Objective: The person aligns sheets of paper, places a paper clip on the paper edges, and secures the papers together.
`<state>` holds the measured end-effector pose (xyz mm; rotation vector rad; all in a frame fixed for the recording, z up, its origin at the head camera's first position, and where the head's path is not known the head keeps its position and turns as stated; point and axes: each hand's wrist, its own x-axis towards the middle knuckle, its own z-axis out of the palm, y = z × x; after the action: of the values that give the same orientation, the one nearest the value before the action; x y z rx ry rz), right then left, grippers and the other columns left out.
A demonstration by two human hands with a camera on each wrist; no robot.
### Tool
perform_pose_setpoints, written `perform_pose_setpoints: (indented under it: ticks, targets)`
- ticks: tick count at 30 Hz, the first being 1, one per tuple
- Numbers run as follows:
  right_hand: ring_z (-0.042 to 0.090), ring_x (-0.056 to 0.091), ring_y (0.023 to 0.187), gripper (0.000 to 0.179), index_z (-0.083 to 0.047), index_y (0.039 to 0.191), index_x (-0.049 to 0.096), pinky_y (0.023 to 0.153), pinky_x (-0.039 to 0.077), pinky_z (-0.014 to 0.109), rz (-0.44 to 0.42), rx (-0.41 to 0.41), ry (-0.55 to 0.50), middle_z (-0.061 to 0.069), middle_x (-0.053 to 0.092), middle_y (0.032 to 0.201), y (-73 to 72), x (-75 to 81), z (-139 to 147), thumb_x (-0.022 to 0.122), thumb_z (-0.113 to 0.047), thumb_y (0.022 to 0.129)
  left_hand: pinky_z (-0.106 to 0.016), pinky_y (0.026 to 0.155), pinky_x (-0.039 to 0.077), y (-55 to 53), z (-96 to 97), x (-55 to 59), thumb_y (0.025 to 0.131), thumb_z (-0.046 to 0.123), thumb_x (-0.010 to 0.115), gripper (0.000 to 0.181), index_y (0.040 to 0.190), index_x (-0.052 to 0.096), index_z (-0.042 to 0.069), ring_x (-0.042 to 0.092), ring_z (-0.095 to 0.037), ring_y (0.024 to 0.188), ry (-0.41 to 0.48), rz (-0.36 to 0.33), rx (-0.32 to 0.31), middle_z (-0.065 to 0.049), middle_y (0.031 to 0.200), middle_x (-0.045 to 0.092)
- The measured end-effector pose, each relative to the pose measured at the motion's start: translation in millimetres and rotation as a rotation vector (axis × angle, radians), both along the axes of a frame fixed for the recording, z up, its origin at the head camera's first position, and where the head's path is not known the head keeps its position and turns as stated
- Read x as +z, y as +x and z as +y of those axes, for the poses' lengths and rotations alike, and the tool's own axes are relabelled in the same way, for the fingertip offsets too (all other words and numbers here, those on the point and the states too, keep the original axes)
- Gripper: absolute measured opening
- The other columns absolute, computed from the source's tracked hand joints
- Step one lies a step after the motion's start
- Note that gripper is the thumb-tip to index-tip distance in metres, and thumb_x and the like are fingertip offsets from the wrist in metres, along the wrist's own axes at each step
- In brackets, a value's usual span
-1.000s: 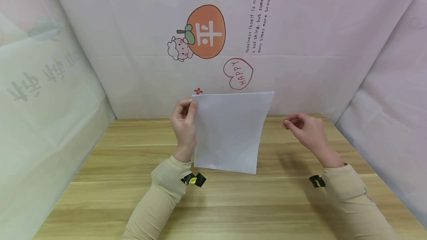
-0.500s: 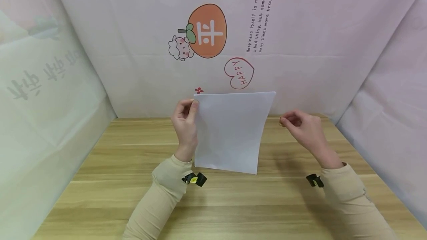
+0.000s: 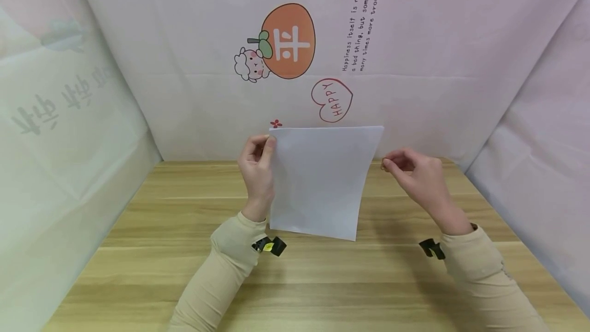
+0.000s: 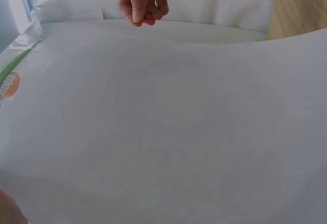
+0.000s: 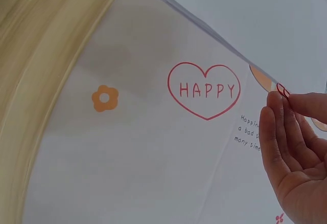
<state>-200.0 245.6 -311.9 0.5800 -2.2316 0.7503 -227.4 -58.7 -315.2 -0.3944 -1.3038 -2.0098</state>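
White paper (image 3: 322,183) hangs over the wooden table (image 3: 299,296), pinched near its upper left corner by the left hand (image 3: 258,174); the right hand (image 3: 424,181), just beside it, pinches a small red loop (image 5: 282,89)

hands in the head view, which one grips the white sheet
The left hand: it pinches the white sheet near its top-left corner, while the right hand pinches a small red loop.

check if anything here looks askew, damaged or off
The backdrop looks odd: in the head view, its HAPPY heart and lettering run sideways, as if it were hung turned. The paper in the left hand bows slightly, but I see no tear or spill.
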Motion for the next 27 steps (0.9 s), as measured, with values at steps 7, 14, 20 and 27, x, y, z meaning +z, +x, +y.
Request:
perform_pose_setpoints:
  ticks: [7,14,20,27]
  targets:
    - [-0.022,0.052,0.069,0.007,-0.005,0.086,0.069,0.064,0.043,0.002,0.038,0.022,-0.008,0.003,0.072,0.075,0.8,3.6,-5.5,0.073,-0.006,0.081,-0.022,0.073,0.045,1.3,-0.2,1.0,0.087,0.013,0.068,0.011,0.088,0.065,0.003,0.054,-0.013,0.079,-0.002,-0.007,0.004,-0.001,0.086,0.061]
    - [-0.019,0.055,0.069,0.006,-0.005,0.085,0.070,0.063,0.044,0.003,0.057,0.045,-0.024,0.003,0.072,0.075,2.8,8.2,-14.2,0.074,-0.005,0.080,-0.021,0.073,0.046,1.9,0.4,0.3,0.086,0.016,0.069,0.022,0.090,0.063,-0.005,0.054,-0.013,0.079,0.003,-0.014,0.001,0.001,0.085,0.061]
    - [-0.019,0.055,0.070,0.007,-0.006,0.085,0.070,0.065,0.045,0.004,0.074,0.043,-0.016,0.002,0.072,0.075,4.2,14.1,-22.1,0.074,-0.008,0.080,-0.021,0.075,0.046,1.3,1.6,-1.8,0.086,0.018,0.071,0.030,0.093,0.061,-0.010,0.055,-0.013,0.080,0.007,-0.010,-0.006,0.004,0.085,0.062]
    - [-0.004,0.064,0.068,0.007,-0.007,0.085,0.069,0.066,0.047,0.006,0.074,0.071,-0.005,0.001,0.072,0.077,5.0,21.5,-30.7,0.074,-0.008,0.080,-0.021,0.076,0.047,0.2,2.5,-2.4,0.085,0.016,0.071,0.030,0.093,0.060,-0.011,0.055,-0.012,0.080,0.029,-0.001,-0.018,0.004,0.085,0.063]
